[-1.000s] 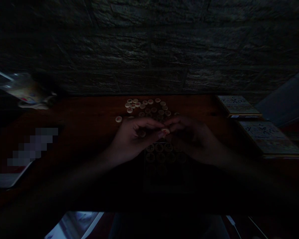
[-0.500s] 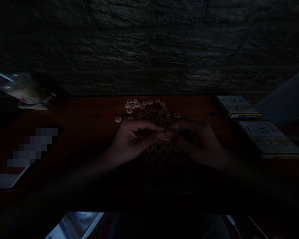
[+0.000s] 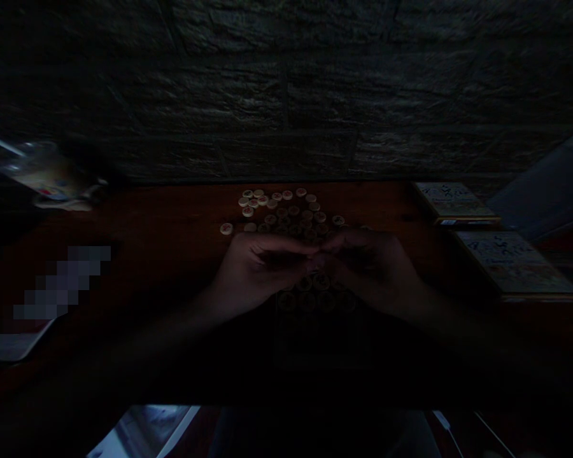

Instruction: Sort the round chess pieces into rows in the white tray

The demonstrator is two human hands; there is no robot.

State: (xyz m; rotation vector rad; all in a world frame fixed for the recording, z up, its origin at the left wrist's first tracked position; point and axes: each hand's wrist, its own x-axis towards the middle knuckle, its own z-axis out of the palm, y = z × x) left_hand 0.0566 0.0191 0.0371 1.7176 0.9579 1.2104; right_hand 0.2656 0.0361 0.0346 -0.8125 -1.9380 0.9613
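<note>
My left hand and my right hand meet at the fingertips over the middle of the table. Thumbs and forefingers of both are pinched together around a round wooden Chinese chess piece, which the fingers now almost wholly cover. Beneath and in front of them, rows of dark-marked Chinese chess pieces lie in a dim, shallow tray or box whose edges barely show. Beyond my fingers, loose pieces with red and dark characters are scattered, some partly behind my hands.
Two flat printed boxes lie at the right. A cup with a straw stands at the far left, and a blurred-out flat object lies nearer. A rough stone wall rises behind the wooden table. The scene is very dark.
My thumbs and fingertips have drawn closer together, hiding the piece that showed between them. The scattered pieces stay where they were.
</note>
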